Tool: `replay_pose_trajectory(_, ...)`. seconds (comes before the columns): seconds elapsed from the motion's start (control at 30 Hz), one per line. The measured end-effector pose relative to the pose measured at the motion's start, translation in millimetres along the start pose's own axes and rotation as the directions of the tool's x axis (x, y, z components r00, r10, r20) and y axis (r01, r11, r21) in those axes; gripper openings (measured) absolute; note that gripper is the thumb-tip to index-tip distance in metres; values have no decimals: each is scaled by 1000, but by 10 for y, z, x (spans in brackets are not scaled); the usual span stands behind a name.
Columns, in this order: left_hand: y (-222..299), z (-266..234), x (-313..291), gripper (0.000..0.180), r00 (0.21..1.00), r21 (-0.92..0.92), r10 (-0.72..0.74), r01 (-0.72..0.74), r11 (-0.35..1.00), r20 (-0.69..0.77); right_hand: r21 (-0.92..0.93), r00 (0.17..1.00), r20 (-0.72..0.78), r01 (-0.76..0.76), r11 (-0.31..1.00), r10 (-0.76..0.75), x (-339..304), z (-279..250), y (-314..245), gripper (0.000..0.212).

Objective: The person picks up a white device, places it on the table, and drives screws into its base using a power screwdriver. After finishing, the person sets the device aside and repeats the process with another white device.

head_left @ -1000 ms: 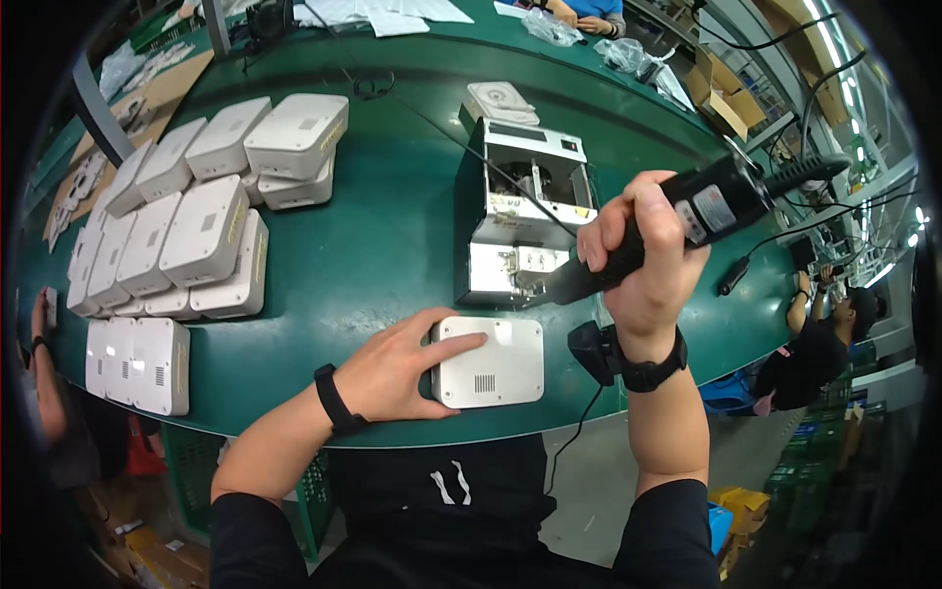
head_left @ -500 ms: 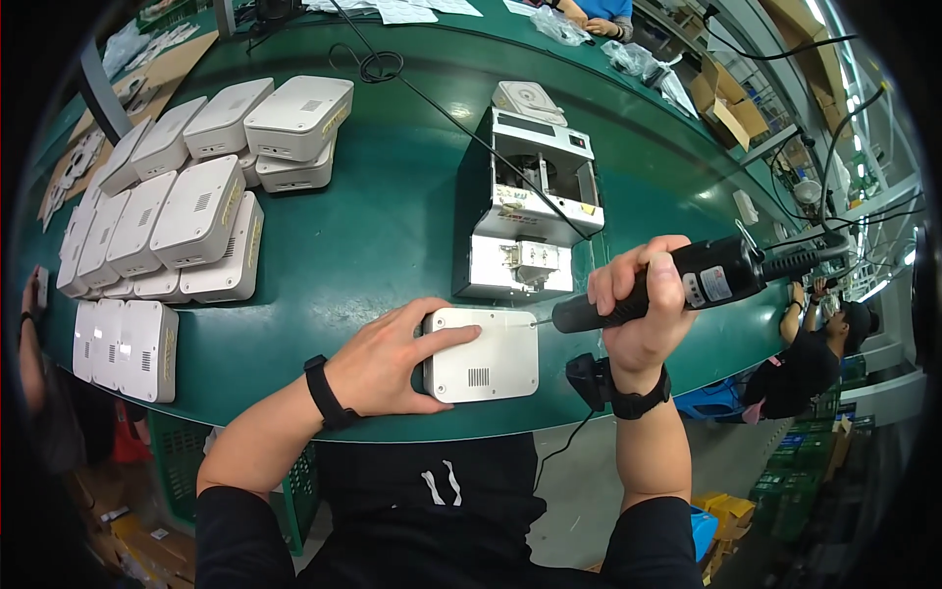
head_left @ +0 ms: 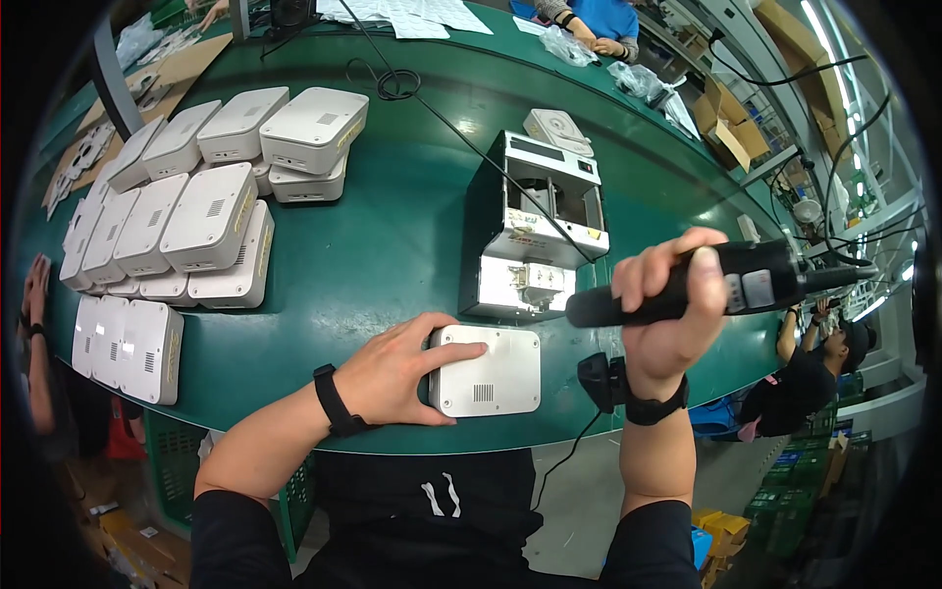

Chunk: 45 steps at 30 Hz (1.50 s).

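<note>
A flat white plastic box [head_left: 500, 378] with rounded corners, small corner holes and a slotted vent lies near the table's front edge. My left hand [head_left: 397, 368] grips its left side, index finger stretched over the top and thumb at the near edge. In my right hand [head_left: 677, 299] is a black electric screwdriver [head_left: 756, 275], held nearly level with its front end pointing left. That end is apart from the box, to its upper right, close to a black and silver machine that looks like a screw feeder [head_left: 545, 231]. The bit cannot be made out.
Similar white boxes [head_left: 206, 216] are stacked at the left of the green table [head_left: 392, 245]. A black cable [head_left: 471, 147] hangs across the feeder. People [head_left: 599, 25] are at the far side and both sides. A green crate [head_left: 177, 471] stands below the front edge.
The screwdriver has come away from the box's far right corner, moving right. My left hand still holds the box. The whole view has shifted slightly.
</note>
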<state>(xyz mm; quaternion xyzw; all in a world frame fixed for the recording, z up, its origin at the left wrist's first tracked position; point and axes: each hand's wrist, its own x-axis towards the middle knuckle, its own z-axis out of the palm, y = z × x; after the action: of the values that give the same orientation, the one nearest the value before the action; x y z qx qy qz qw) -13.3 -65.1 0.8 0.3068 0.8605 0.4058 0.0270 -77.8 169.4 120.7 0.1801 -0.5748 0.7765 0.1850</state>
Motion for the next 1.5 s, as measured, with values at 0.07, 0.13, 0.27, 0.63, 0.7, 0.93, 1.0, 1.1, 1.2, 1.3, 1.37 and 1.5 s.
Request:
replay_pose_trajectory(0.07,-3,3,5,79,1000,-8,9,-9,1000,7,-50,1000,9,9,999,-9,90,47,74,19)
replay_pose_trajectory(0.13,-18,5,12,80,1000,-9,14,-14,1000,7,-150,999,21,28,988,-25,156,89,145,20)
replay_pose_trajectory(0.27,-40,19,-2,80,1000,-3,23,-23,1000,2,-173,997,67,-37,984,49,104,156,72,20)
replay_pose_trajectory(0.63,-48,19,-2,79,1000,-16,25,-25,1000,4,-68,988,111,-100,993,107,-208,290,223,18)
replay_pose_trajectory(0.7,-36,20,-7,79,1000,-15,22,-22,1000,5,-76,987,123,-94,993,103,-223,271,260,18)
replay_pose_trajectory(0.93,-31,9,2,79,1000,-16,25,-25,1000,8,-30,986,124,-111,993,114,-242,244,273,20)
replay_pose_trajectory(1.0,-34,14,14,79,999,-4,30,-30,1000,12,-54,984,132,-114,992,121,-230,235,257,20)
replay_pose_trajectory(1.1,-6,62,45,80,999,16,34,-34,999,20,-96,979,155,-119,988,133,-178,209,210,20)
replay_pose_trajectory(1.2,49,119,104,83,999,38,29,-30,999,31,-30,994,96,-44,999,47,-64,102,76,19)
replay_pose_trajectory(1.3,87,169,209,84,998,46,48,-50,998,41,-105,998,66,3,995,4,56,104,63,19)
replay_pose_trajectory(1.37,73,199,254,83,998,44,56,-57,997,30,-143,999,50,25,989,-18,103,107,59,19)
replay_pose_trajectory(1.5,64,225,311,81,998,36,65,-65,997,2,-168,996,74,-45,985,58,101,158,72,19)
